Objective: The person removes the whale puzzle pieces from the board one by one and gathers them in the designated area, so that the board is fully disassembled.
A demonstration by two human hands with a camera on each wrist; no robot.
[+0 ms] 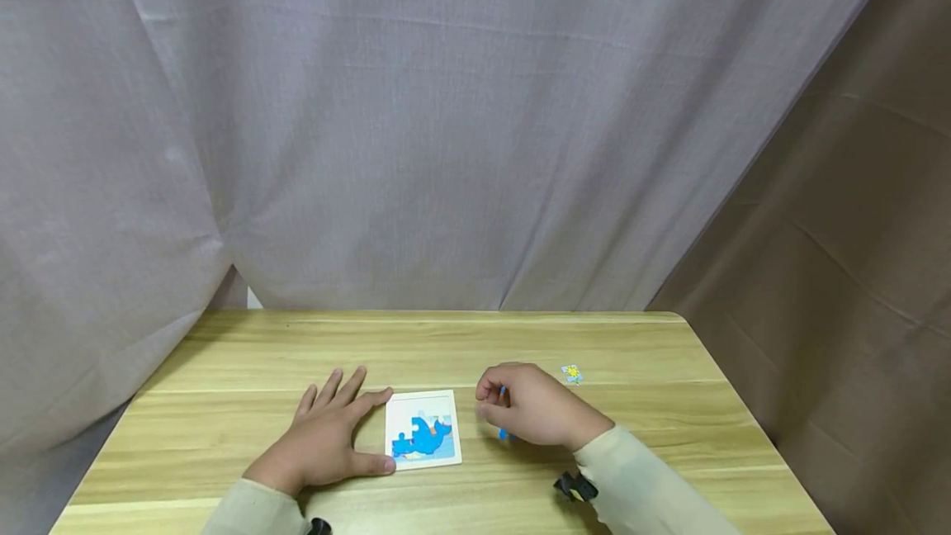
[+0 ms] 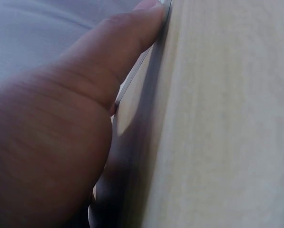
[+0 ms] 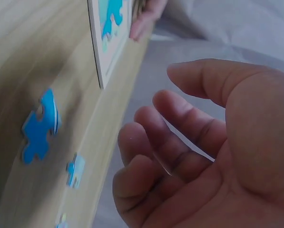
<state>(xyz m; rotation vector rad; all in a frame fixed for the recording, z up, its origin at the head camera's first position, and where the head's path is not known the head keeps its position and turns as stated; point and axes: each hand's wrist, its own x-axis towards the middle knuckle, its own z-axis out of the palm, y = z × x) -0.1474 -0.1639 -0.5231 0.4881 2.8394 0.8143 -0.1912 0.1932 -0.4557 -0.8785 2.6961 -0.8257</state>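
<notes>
A square jigsaw board (image 1: 423,395) with a pale rim lies on the table, its lower part filled with pieces forming a blue whale-like picture. My left hand (image 1: 323,436) spreads beside it, thumb and index finger touching its left corners; the left wrist view shows the thumb (image 2: 118,45) against the board's edge. To the right of the board, my right hand (image 1: 538,404) hovers with loosely bent fingers and nothing in them. Below it is a blue jigsaw piece (image 3: 42,126), mostly hidden in the head view. A small light-blue piece (image 3: 76,169) lies near that one.
A jigsaw piece with a yellow sun (image 1: 572,373) lies farther back on the right. The wooden table (image 1: 416,345) ends at a grey curtain (image 1: 416,147) behind and a brownish curtain (image 1: 832,229) on the right.
</notes>
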